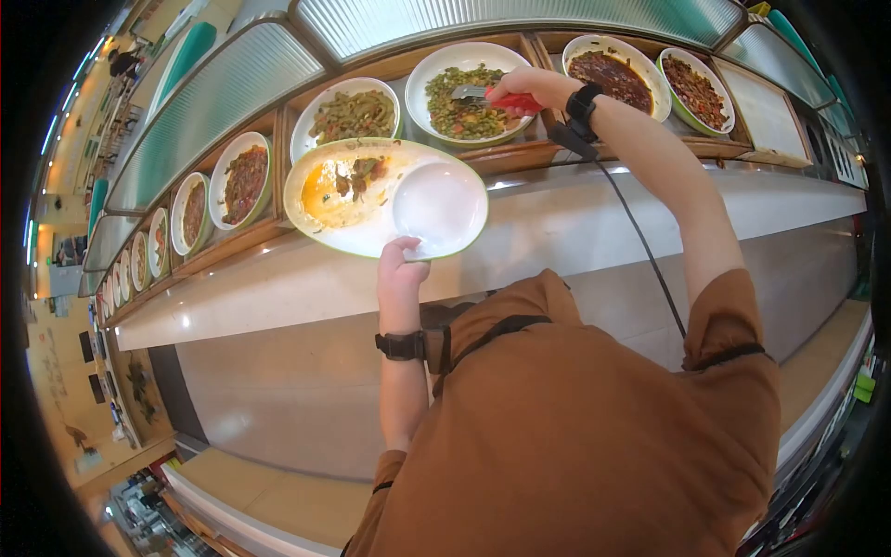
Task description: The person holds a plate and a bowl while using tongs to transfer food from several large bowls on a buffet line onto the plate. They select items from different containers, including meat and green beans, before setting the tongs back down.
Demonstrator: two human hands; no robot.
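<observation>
My left hand (404, 260) grips the lower rim of a large oval plate (380, 209), thumb on top. Some leftover food and yellow sauce lie on the plate's left part, and a small white bowl (439, 206) sits on its right part. My right hand (524, 90) is closed around the red handle of a utensil (520, 100). The utensil's metal head is in the green vegetables (464, 113) in a white oval dish (415, 90) beyond the plate.
Beside it stand a dish of green peppers (299, 139), a dark-sauced dish (659, 79) and a red-brown dish (726, 116). Several more dishes run down the left. Ribbed glass panels (510, 23) rise behind. A pale counter ledge (575, 209) lies in front.
</observation>
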